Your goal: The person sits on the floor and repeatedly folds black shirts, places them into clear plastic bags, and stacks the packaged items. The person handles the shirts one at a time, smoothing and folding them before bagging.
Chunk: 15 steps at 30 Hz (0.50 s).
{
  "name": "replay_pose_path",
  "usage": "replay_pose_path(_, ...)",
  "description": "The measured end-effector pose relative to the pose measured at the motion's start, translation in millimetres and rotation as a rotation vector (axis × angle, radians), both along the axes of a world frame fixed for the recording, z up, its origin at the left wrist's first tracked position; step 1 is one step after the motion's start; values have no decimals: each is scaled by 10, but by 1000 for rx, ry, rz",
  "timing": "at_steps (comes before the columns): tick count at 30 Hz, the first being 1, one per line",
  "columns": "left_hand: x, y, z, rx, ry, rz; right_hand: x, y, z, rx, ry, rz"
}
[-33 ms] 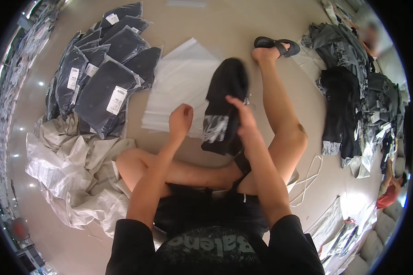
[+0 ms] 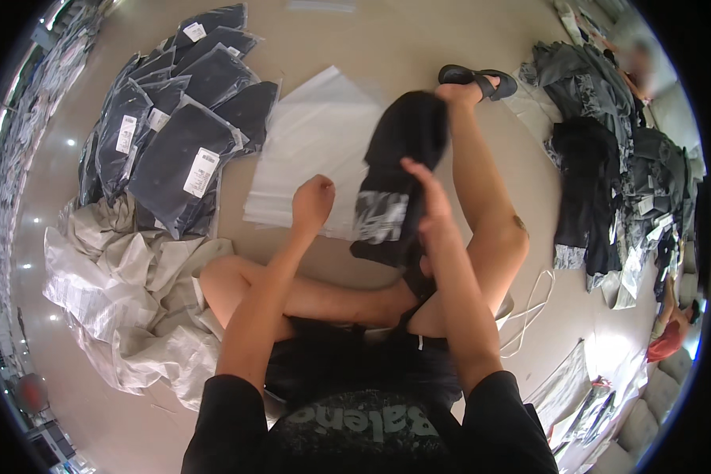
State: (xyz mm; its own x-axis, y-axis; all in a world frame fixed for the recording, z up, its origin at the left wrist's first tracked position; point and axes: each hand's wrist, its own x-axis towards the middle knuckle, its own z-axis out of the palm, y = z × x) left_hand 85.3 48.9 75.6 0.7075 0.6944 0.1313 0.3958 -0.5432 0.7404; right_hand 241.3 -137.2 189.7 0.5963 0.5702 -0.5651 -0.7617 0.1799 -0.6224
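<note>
My right hand (image 2: 432,207) grips a folded black garment (image 2: 409,130) by its right side, with the thumb lying along it. A grey-and-white patterned panel shows on the garment's lower part. The garment is held upright above the floor, covering the right end of a stack of clear plastic bags (image 2: 308,150). My left hand (image 2: 314,204) is closed with its fingers curled in, just over the near part of that stack. Whether anything small is pinched in it is hidden.
Dark garments in clear bags with white labels (image 2: 201,172) are piled at the far left. A crumpled beige woven sack (image 2: 146,316) lies nearer. Loose black and grey garments (image 2: 584,189) lie at the right, with a white cord (image 2: 527,316) closer in. My legs flank the work area.
My right hand has swung the folded garment slightly to the right and tilted its top that way. My left hand has shifted very slightly right and stays closed.
</note>
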Motion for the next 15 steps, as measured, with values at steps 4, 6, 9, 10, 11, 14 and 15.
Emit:
replay_pose_path(4, 500, 203, -263, 207, 216, -160, -113, -412, 1237, -47, -171, -308)
replay_pose_path(6, 695, 117, -304, 303, 266, -221, 147, -730, 1266, 64, -130, -402)
replay_pose_path(9, 808, 87, -361, 508, 395, -304, 521, -1209, 1165, 361, -233, -207)
replay_pose_path(10, 812, 102, -447, 563, 451, -346, 566, -1362, 1101, 289, -272, -191)
replay_pose_path(11, 799, 106, -514, 619, 508, -391, 547, -1540, 1045, 216, -308, -178)
replay_pose_path(14, 728, 99, -529, 645, 546, -435, 336, -1879, 968, 27, -426, -87)
replay_pose_path(15, 686, 126, -532, 657, 538, -464, 215, -1890, 1007, -32, -499, -17)
